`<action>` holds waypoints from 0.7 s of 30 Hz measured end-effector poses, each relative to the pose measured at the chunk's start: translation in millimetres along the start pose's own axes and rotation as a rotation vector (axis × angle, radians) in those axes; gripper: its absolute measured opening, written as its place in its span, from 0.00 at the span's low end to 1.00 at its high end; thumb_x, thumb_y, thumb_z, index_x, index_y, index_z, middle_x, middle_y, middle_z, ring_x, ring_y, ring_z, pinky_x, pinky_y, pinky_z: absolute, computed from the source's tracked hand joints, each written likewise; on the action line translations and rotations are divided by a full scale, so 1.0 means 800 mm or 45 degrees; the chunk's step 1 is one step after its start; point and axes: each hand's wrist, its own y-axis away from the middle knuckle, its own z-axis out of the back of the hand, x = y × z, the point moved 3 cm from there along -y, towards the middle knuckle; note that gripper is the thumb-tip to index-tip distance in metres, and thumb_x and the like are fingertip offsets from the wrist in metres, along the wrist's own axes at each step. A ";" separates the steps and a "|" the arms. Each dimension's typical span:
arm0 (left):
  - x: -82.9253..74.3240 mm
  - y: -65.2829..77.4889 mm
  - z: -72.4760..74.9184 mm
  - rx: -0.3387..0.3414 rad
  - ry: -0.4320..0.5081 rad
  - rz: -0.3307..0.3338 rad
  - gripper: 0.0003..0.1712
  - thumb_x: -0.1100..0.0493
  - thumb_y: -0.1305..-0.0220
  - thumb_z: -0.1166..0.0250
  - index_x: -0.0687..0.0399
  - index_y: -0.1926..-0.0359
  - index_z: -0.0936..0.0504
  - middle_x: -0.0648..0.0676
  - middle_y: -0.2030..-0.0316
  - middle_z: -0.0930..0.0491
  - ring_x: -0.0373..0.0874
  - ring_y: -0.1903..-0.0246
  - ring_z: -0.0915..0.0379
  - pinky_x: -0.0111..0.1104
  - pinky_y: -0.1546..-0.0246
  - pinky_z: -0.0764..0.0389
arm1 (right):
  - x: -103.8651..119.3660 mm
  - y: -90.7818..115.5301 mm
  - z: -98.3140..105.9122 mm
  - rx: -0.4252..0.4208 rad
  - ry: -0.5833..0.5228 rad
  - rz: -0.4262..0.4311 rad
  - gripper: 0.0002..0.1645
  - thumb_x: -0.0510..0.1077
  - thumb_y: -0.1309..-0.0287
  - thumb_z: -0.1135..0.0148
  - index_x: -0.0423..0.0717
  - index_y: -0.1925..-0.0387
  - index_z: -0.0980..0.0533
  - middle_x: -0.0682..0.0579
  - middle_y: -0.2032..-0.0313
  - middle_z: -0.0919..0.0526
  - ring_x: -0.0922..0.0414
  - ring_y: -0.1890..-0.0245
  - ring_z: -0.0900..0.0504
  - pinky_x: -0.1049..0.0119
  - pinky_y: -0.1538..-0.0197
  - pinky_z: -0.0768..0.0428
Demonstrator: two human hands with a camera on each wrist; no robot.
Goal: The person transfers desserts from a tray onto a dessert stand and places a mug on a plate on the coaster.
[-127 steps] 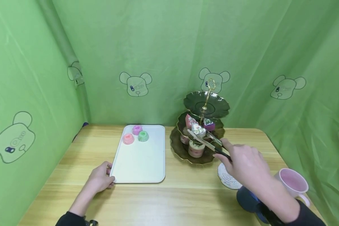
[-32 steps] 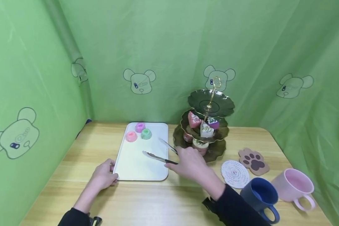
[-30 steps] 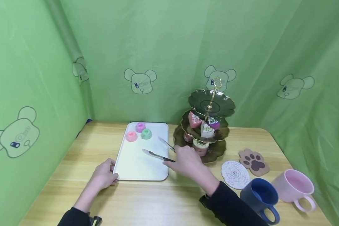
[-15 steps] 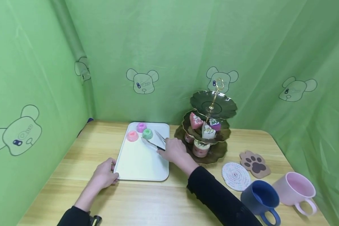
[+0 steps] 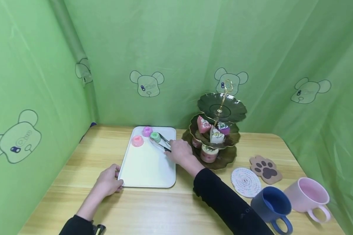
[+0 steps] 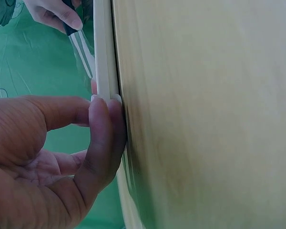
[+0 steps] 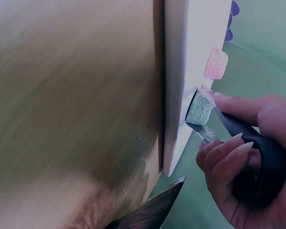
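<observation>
My left hand [image 5: 107, 182] pinches the near left corner of a white tray [image 5: 147, 169]; in the left wrist view its fingertips meet at the tray's edge [image 6: 102, 52]. My right hand [image 5: 180, 151] grips black-handled metal tongs [image 5: 166, 149] over the tray's right side. The tongs' tips straddle a small green jelly-like cake [image 5: 155, 137]. In the right wrist view, the fingers curl round the black handle [image 7: 264, 183] and the green cake [image 7: 199, 109] sits between the tips, close to the tray surface. A pink cake [image 5: 137, 141] and a purple one [image 5: 147, 131] lie beside it.
Right of the tray stands a three-tier dark stand [image 5: 206, 105] with cake slices [image 5: 217, 135] and a dessert cup [image 5: 209, 154]. Further right are a round coaster [image 5: 245, 182], a paw coaster [image 5: 265, 169], a blue mug [image 5: 263, 205] and a pink mug [image 5: 297, 195]. Green curtains [image 5: 176, 39] surround the table.
My right hand has moved left from the stand to the tray with the tongs. The tips have come round the green cake, which has shifted slightly right. My left hand stays at the tray corner.
</observation>
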 end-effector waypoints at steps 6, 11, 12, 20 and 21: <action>-0.001 0.001 0.000 -0.001 0.007 -0.006 0.31 0.78 0.43 0.37 0.79 0.38 0.32 0.70 0.55 0.22 0.45 0.76 0.17 0.34 0.76 0.09 | -0.005 0.008 0.006 0.013 0.002 0.047 0.26 0.65 0.34 0.32 0.50 0.48 0.17 0.46 0.64 0.17 0.48 0.64 0.16 0.55 0.71 0.17; -0.003 0.002 0.001 -0.003 0.007 -0.011 0.31 0.78 0.43 0.37 0.79 0.37 0.33 0.71 0.54 0.23 0.45 0.76 0.17 0.34 0.76 0.09 | -0.006 0.029 0.029 -0.008 0.010 0.097 0.26 0.65 0.35 0.31 0.50 0.49 0.17 0.47 0.67 0.19 0.49 0.67 0.18 0.56 0.72 0.19; -0.002 0.003 0.001 -0.004 0.008 -0.008 0.32 0.78 0.44 0.37 0.79 0.37 0.33 0.71 0.54 0.23 0.45 0.76 0.17 0.34 0.75 0.09 | -0.006 0.036 0.036 -0.016 0.009 0.113 0.26 0.65 0.35 0.31 0.51 0.49 0.17 0.48 0.68 0.19 0.49 0.67 0.19 0.57 0.72 0.20; -0.001 0.002 0.000 0.001 0.002 -0.001 0.32 0.77 0.44 0.37 0.79 0.36 0.33 0.71 0.53 0.24 0.46 0.75 0.17 0.35 0.75 0.09 | -0.010 0.108 0.125 -0.089 -0.094 0.208 0.25 0.63 0.36 0.28 0.50 0.49 0.15 0.51 0.73 0.18 0.52 0.75 0.21 0.60 0.75 0.23; -0.001 0.002 0.000 0.003 0.002 0.000 0.32 0.77 0.43 0.37 0.79 0.36 0.33 0.71 0.53 0.24 0.46 0.75 0.17 0.35 0.75 0.09 | -0.013 0.119 0.136 -0.110 -0.099 0.229 0.26 0.63 0.36 0.28 0.50 0.48 0.14 0.51 0.75 0.18 0.53 0.77 0.22 0.60 0.76 0.23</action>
